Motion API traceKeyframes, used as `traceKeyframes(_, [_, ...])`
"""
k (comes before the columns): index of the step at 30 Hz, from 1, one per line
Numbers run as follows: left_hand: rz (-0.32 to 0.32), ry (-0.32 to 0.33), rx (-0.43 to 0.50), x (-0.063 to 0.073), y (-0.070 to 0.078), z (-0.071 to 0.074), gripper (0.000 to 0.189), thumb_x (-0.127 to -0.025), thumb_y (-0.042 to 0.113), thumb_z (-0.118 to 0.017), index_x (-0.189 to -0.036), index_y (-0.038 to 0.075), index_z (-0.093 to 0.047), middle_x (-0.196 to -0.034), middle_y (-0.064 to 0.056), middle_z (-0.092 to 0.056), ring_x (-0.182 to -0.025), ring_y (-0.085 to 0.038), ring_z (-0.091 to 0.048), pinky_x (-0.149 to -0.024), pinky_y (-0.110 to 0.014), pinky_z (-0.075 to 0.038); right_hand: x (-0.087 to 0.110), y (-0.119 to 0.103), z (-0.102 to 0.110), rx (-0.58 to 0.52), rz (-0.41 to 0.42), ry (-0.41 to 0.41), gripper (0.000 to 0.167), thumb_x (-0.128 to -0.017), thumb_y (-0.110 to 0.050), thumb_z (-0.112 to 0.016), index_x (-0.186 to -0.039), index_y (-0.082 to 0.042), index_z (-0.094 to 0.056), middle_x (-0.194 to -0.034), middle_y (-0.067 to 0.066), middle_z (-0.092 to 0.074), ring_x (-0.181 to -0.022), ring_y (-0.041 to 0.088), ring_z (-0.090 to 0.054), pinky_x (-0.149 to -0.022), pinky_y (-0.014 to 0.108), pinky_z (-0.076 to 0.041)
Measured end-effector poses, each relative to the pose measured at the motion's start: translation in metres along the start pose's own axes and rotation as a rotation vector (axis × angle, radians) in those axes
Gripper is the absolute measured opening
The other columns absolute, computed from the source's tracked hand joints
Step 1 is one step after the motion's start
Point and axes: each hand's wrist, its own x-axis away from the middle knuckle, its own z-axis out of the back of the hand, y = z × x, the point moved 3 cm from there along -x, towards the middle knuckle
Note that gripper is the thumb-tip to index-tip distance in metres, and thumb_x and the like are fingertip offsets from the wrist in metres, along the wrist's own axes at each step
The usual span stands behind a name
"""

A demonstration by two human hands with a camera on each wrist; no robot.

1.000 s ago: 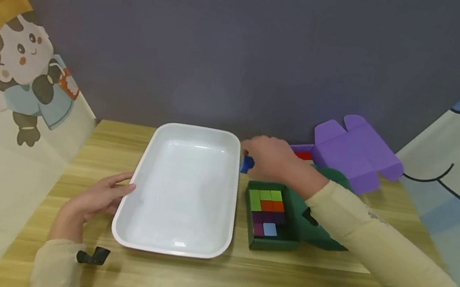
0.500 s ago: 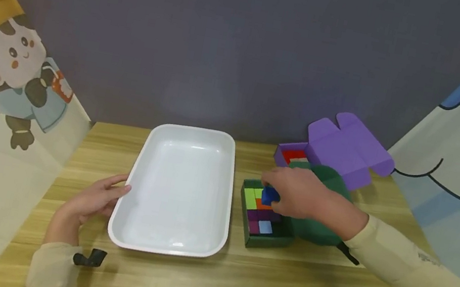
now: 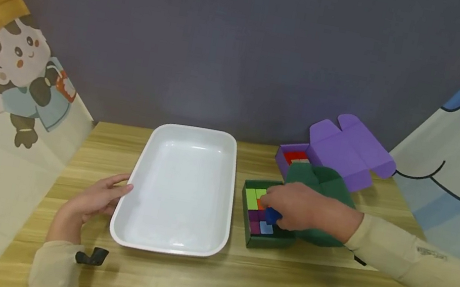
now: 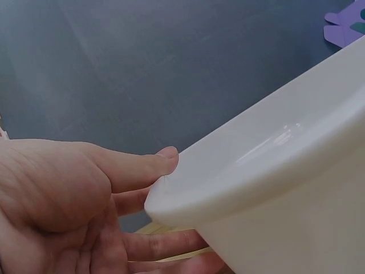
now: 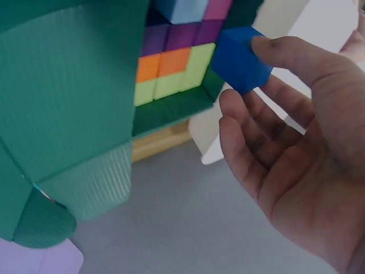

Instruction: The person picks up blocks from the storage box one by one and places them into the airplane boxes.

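Note:
My right hand (image 3: pixel 299 207) pinches a blue block (image 5: pixel 242 60) between thumb and fingers. It is over the open green box (image 3: pixel 270 243), where lime, orange, purple and light blue blocks (image 5: pixel 182 60) lie side by side. From the head view the hand covers part of those blocks. On the left, my left hand (image 3: pixel 97 199) grips the side rim of a white tray (image 3: pixel 177 190). In the left wrist view its thumb lies on the rim, with the other fingers against the outside and below. Nothing is in the tray.
Behind the green box stands a purple box (image 3: pixel 281 160) with its lid folded back, holding red and beige pieces (image 3: pixel 295 157). The green lid (image 3: pixel 321 177) spreads to the right, against the purple one. A dark wall (image 3: pixel 237 52) rises along the table's back edge.
My right hand, holding the blue block, has moved from the tray's right rim rightward and nearer, over the green box. My left hand has kept its place on the tray.

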Motion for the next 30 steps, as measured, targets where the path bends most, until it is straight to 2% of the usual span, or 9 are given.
traceKeyframes(3, [0.005, 0.005, -0.003, 0.000, 0.000, 0.000, 0.073, -0.099, 0.039, -0.056, -0.155, 0.008, -0.020, -0.128, -0.027, -0.056, -0.104, -0.032, -0.064, -0.080, -0.046, -0.056, -0.003, 0.001, -0.008, -0.009, 0.006, -0.020, 0.035, -0.077, -0.008, -0.079, -0.109, -0.012, -0.066, -0.093, -0.003, -0.061, -0.071, 0.011, -0.053, -0.059, 0.030, -0.048])
traceKeyframes(9, [-0.001, -0.005, -0.008, 0.000, 0.001, -0.001, 0.072, -0.100, 0.038, -0.054, -0.155, 0.008, -0.019, -0.131, -0.027, -0.053, -0.106, -0.033, -0.063, -0.081, -0.046, -0.055, -0.007, 0.001, -0.021, -0.039, 0.007, -0.045, 0.027, -0.076, -0.004, -0.077, -0.098, -0.014, -0.064, -0.088, -0.005, -0.062, -0.069, 0.010, -0.051, -0.060, 0.029, -0.047])
traceKeyframes(11, [-0.002, -0.007, -0.002, 0.000, 0.001, -0.001, 0.072, -0.100, 0.038, -0.055, -0.155, 0.008, -0.020, -0.131, -0.027, -0.053, -0.106, -0.033, -0.063, -0.081, -0.046, -0.055, -0.008, 0.001, -0.023, -0.045, -0.006, -0.060, 0.027, -0.076, -0.004, -0.077, -0.098, -0.014, -0.065, -0.091, -0.004, -0.064, -0.071, 0.010, -0.052, -0.062, 0.030, -0.048])
traceKeyframes(17, [-0.012, -0.022, 0.004, 0.001, 0.002, 0.000, 0.073, -0.101, 0.037, -0.053, -0.155, 0.005, -0.016, -0.131, -0.028, -0.053, -0.106, -0.033, -0.063, -0.081, -0.046, -0.055, -0.010, 0.002, -0.027, -0.037, -0.044, -0.112, 0.026, -0.078, -0.001, -0.076, -0.097, -0.016, -0.066, -0.091, -0.003, -0.065, -0.073, 0.012, -0.054, -0.066, 0.033, -0.051])
traceKeyframes(22, [-0.009, -0.015, 0.008, 0.001, 0.001, 0.000, 0.072, -0.100, 0.036, -0.054, -0.155, 0.006, -0.018, -0.129, -0.028, -0.054, -0.105, -0.033, -0.063, -0.080, -0.046, -0.055, -0.017, 0.004, -0.032, 0.006, -0.035, -0.156, 0.026, -0.078, 0.001, -0.074, -0.096, -0.016, -0.066, -0.088, -0.004, -0.064, -0.074, 0.012, -0.056, -0.069, 0.033, -0.052])
traceKeyframes(30, [0.000, 0.000, 0.004, -0.001, 0.000, -0.001, 0.073, -0.099, 0.039, -0.055, -0.155, 0.009, -0.019, -0.131, -0.027, -0.053, -0.108, -0.032, -0.062, -0.082, -0.046, -0.055, -0.023, 0.007, -0.033, 0.063, -0.017, -0.196, 0.026, -0.075, 0.004, -0.073, -0.085, -0.016, -0.061, -0.073, -0.009, -0.051, -0.065, 0.013, -0.043, -0.060, 0.029, -0.044])
